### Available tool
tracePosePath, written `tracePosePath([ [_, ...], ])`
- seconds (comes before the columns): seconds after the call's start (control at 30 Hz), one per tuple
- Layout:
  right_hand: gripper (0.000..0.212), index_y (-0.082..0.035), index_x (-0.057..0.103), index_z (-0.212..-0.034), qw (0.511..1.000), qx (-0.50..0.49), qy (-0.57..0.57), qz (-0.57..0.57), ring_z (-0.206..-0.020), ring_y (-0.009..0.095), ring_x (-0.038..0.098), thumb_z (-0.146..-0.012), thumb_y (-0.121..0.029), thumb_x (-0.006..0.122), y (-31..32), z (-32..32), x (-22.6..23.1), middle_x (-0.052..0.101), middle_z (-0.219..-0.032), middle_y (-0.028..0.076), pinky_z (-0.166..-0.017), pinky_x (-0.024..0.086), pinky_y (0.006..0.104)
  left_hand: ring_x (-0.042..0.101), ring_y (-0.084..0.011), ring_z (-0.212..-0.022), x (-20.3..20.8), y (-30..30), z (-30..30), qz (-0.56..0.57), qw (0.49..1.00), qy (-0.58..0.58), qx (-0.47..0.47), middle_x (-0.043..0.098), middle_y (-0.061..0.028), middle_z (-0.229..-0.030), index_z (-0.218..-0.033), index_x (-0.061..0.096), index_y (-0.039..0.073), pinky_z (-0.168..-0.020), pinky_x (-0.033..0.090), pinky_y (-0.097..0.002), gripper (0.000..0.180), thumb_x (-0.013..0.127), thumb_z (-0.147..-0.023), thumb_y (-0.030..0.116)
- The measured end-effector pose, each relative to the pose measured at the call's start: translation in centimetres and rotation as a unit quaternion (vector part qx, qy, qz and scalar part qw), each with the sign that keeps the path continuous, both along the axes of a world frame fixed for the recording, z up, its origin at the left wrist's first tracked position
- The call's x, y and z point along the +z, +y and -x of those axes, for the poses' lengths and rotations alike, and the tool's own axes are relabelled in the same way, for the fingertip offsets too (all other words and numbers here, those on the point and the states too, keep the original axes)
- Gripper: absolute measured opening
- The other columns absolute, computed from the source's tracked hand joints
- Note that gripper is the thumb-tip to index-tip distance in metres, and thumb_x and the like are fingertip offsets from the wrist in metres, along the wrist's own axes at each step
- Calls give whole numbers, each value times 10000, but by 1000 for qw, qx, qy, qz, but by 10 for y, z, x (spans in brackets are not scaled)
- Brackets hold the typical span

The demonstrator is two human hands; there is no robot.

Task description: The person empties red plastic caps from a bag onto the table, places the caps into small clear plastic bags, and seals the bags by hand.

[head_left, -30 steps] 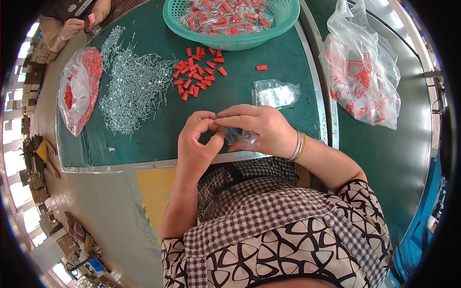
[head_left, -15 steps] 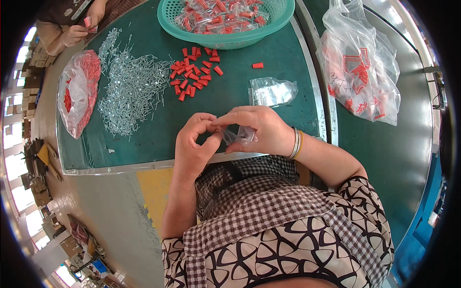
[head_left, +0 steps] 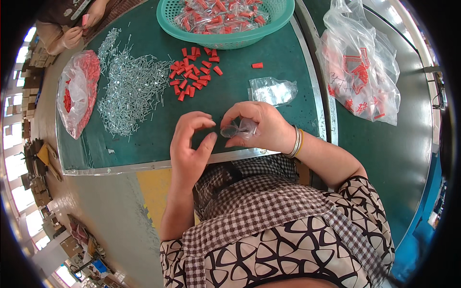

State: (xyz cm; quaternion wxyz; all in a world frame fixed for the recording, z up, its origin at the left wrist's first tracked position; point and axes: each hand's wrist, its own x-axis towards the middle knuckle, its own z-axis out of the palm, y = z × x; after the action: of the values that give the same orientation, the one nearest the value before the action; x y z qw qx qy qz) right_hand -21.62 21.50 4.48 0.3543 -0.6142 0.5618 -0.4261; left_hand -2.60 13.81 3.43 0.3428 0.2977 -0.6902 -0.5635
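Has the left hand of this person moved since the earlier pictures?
Yes, slightly to the left. Judged against the red caps on the table, the left hand has shifted leftward, away from the clear bag in the right hand.

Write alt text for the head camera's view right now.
A person's right hand holds a small clear plastic bag, the open left hand apart from it. On the green table beyond lie slim silvery metal fasteners, tapered red plastic pieces and a perforated green plastic basket.

Grey floor (head_left: 108,206) with a yellow patch (head_left: 156,189), cartons (head_left: 70,244) near bright windows (head_left: 34,222).
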Motion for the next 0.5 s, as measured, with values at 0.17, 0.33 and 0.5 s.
tracePosePath([
  [0.17,391,-75,652,-983,999,14,26,-12,-845,230,682,-668,-183,858,0,0,2,696,-898,56,-733,543,331,538,-313,-1123,8,1,1,302,946,-111,-49,547,-123,-1255,-934,683,98,-874,487,-393,255,698,-713,-29],
  [0.33,418,-56,658,-1002,996,20,-35,-79,-878,205,683,-676,-212,866,1,-2,5,700,-924,63,-769,540,323,563,-322,-1100,3,-2,3,366,923,-103,-63,574,-99,-1245,-865,681,103,-870,496,-401,267,775,-630,21],
  [0.5,520,-36,662,-1127,979,49,-184,-76,-920,162,674,-703,-260,864,4,-4,-12,707,-1009,78,-830,534,303,578,-310,-1071,4,1,10,390,916,-89,-25,598,-84,-1208,-839,666,99,-851,503,-394,274,791,-606,24],
])
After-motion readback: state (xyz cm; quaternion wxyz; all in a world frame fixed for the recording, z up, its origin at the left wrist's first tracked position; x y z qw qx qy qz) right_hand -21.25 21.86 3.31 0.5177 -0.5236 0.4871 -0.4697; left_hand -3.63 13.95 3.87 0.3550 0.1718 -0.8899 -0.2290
